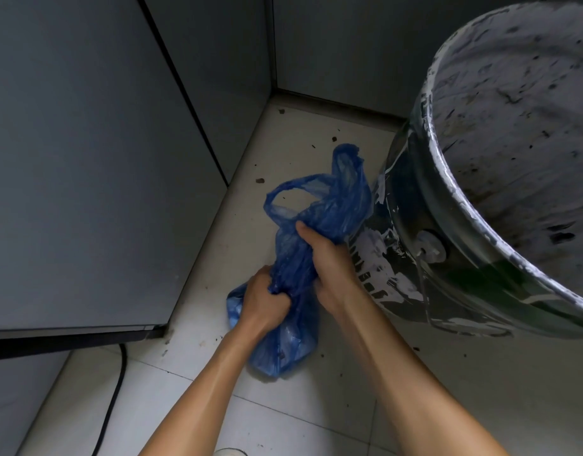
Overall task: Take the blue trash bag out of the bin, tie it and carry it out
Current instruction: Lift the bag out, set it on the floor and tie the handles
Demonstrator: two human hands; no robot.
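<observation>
We are looking down at the blue trash bag (pixel 329 212) lying out of the bin (pixel 412 199) on the white tiled floor (pixel 316 419), its long axis running from the bulging bottom nearest us up and away to the gathered neck and the two loose handle loops pointing toward the far corner. We are clenching our left hand (pixel 262 299) around the twisted middle of the bag with the knuckles up, while our right hand (pixel 329 261) is gripping the neck just above it, thumb pointing away from us, both forearms reaching forward and converging. The paint-spattered bin is standing just right of the bag, nearly touching it, a grey cabinet (pixel 86 159) is hemming it in on the left with a black cable (pixel 112 406) trailing beneath, and dark crumbs are dotting the floor around.
</observation>
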